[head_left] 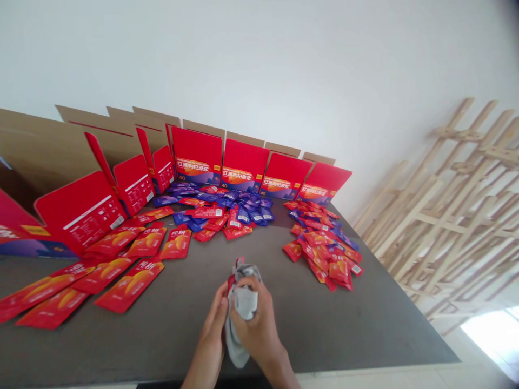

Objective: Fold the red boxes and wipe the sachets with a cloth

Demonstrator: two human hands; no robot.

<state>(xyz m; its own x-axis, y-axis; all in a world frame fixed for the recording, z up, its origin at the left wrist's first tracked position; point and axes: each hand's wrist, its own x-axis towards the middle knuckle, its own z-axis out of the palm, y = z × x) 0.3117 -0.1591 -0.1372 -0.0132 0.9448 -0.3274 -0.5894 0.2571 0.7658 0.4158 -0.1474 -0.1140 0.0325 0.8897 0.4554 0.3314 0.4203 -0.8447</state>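
Close to the table's near edge, my right hand (pixel 259 321) is wrapped around a bunched grey cloth (pixel 245 302), whose loose end hangs down between my wrists. My left hand (pixel 213 324) is closed at the cloth's left side on a red packet (pixel 231 282). Most of that packet is hidden under the cloth; only red bits show at its top and left edge. Ahead and to the right lies a pile of small red and purple sachets (pixel 320 246). Larger red pouches with orange fruit pictures (pixel 130 285) are spread out on the left.
Red cartons with raised brown flaps (pixel 198 156) line the back and left of the dark grey table (pixel 324 335). Purple and red sachets (pixel 227 208) are heaped before the back cartons. Wooden easel-like frames (pixel 454 216) lean by the white wall, right of the table.
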